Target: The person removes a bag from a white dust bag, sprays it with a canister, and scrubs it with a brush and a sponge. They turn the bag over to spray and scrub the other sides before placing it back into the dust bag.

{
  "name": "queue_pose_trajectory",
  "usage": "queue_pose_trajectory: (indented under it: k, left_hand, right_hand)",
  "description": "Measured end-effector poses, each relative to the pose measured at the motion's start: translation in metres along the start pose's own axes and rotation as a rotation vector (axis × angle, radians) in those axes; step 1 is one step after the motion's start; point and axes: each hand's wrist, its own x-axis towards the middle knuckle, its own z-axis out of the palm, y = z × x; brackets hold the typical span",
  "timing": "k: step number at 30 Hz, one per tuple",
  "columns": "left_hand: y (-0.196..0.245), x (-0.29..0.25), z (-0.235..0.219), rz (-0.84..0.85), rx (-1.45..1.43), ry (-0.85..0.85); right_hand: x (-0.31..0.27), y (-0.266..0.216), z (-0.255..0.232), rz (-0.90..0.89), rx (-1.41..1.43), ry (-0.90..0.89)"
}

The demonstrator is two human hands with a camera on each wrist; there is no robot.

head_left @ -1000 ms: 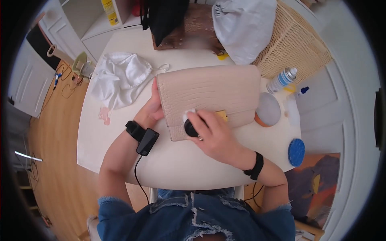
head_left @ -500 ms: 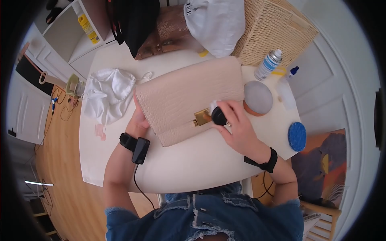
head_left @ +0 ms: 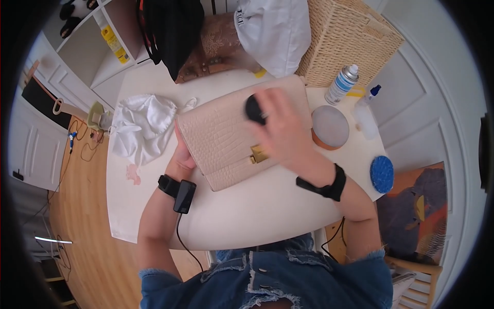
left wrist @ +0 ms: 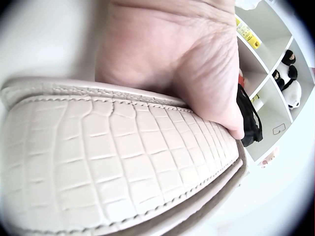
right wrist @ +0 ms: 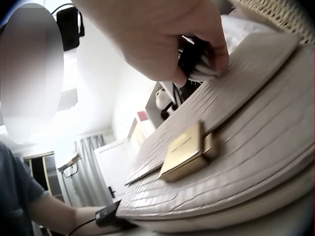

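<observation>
A beige crocodile-embossed handbag [head_left: 226, 129] with a gold clasp [head_left: 258, 153] lies slanted over the white table. My left hand [head_left: 184, 154] grips its left edge; the left wrist view shows that hand [left wrist: 172, 54] against the stitched side panel, most fingers hidden behind the bag. With my right hand [head_left: 283, 129], I hold a small round brush [head_left: 254, 109] with a black handle over the upper flap. In the right wrist view, pale bristles show under the black handle of the brush [right wrist: 194, 61], right at the flap's surface, between thumb and fingers.
A white cloth pouch [head_left: 141, 129] lies left of the bag. To the right stand a round grey-topped tin [head_left: 330, 127], a spray can [head_left: 341, 84], a clear bottle [head_left: 366, 121] and a blue scrubbing pad [head_left: 382, 174]. Behind are a wicker basket [head_left: 345, 41] and several bags.
My right hand has moved the brush from the lower flap, past the clasp, up to the upper middle of the flap. The bag turned to a slant; my left hand keeps its edge.
</observation>
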Motion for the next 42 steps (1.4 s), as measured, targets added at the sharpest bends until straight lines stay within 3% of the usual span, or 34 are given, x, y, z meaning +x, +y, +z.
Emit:
queue_pose_trajectory:
  k: [2,5,7,9,11,15,17,19,21,25,27,28,29,30,32,34,36,37,39,41,42]
  left_hand:
    - [-0.009,-0.003,0.035,0.094,0.130,0.047]
    - [-0.009,-0.004,0.036,0.086,0.099,0.034]
    - [-0.002,-0.001,0.006,0.008,-0.010,-0.055]
    - [0.000,0.002,-0.010,-0.061,-0.124,-0.151]
    - [-0.001,0.003,-0.015,-0.076,-0.199,-0.212]
    - [0.001,0.003,-0.025,-0.107,-0.265,-0.195]
    - [0.000,0.004,-0.020,-0.092,-0.186,-0.169]
    - [-0.001,0.005,-0.016,-0.072,-0.193,-0.202]
    - [-0.001,0.006,-0.012,-0.055,-0.199,-0.237]
    - [-0.003,0.005,-0.001,-0.033,-0.126,-0.168]
    - [-0.004,0.002,0.000,-0.006,-0.102,-0.133]
    - [-0.005,0.001,-0.001,0.002,-0.109,-0.135]
    - [-0.005,0.002,-0.002,-0.029,-0.111,-0.198]
    - [-0.004,0.003,-0.003,-0.057,-0.112,-0.264]
    - [-0.003,0.006,-0.013,-0.069,-0.179,-0.268]
    - [-0.004,0.004,-0.006,-0.086,-0.244,-0.274]
    - [-0.008,-0.003,0.026,0.037,0.401,0.201]
    - [-0.007,-0.001,0.013,0.038,0.402,0.199]
    - [-0.003,0.006,-0.025,-0.145,-0.331,-0.307]
    - [-0.004,0.005,-0.017,-0.135,-0.291,-0.316]
    - [-0.005,0.003,-0.011,-0.117,-0.253,-0.326]
  right_hand:
    - [0.004,-0.023,0.006,-0.034,0.090,-0.077]
    - [0.011,-0.030,0.006,-0.152,0.292,-0.211]
    - [0.022,-0.006,-0.005,-0.049,0.022,-0.055]
    - [0.024,0.035,-0.019,-0.241,-0.242,0.153]
    - [0.034,0.054,-0.034,0.262,-0.125,0.168]
    - [0.037,0.040,-0.032,0.276,-0.090,0.135]
    - [0.040,0.009,-0.014,0.059,-0.201,0.047]
    - [0.047,-0.024,-0.001,0.075,-0.028,-0.151]
    - [0.050,-0.043,0.023,-0.027,0.122,-0.178]
    - [0.055,-0.059,0.024,-0.117,0.347,-0.293]
    - [0.057,-0.039,0.022,-0.020,0.153,-0.152]
    - [0.061,-0.030,0.009,0.079,0.105,-0.185]
    - [0.063,-0.019,-0.002,0.155,0.090,-0.115]
    - [0.055,0.005,-0.008,0.057,-0.120,-0.020]
    - [0.063,0.029,-0.038,0.325,-0.112,-0.113]
    - [0.062,0.048,-0.059,0.374,-0.175,-0.097]
    - [0.064,0.052,-0.063,0.432,-0.236,-0.072]
    - [0.064,0.052,-0.061,0.383,-0.285,-0.087]
    - [0.064,0.047,-0.053,0.341,-0.333,-0.094]
    - [0.065,0.027,-0.030,0.160,-0.305,-0.062]
    - [0.067,0.011,-0.023,0.183,-0.223,-0.114]
